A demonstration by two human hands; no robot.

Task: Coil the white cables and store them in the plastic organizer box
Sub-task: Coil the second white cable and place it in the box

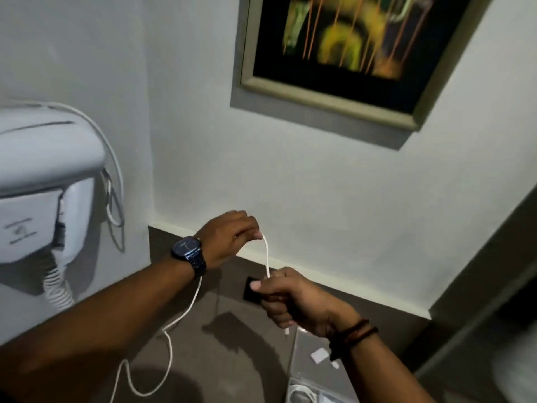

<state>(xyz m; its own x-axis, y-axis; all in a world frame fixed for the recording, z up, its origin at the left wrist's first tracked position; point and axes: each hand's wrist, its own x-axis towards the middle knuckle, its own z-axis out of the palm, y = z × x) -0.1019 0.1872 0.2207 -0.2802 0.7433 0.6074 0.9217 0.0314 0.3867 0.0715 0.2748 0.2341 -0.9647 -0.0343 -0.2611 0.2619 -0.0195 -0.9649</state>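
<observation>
Partly cropped organizer box (312, 394), blurry; white cable (266, 257) between both hands.

Left hand (232, 237) and right hand (287, 301) pinching a white cable (266, 254) above a brown counter (232, 330); slack trailing down left.

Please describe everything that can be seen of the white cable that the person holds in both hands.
The white cable is thin, round and smooth, probably plastic-coated. A short taut stretch runs between the left hand, which pinches it high up, and the right hand, closed around it lower down. A small connector end sticks out below the right fist. From the left hand the rest passes behind the wrist, hangs down and lies in loose curves on the dark counter. It is not yet coiled.
</observation>
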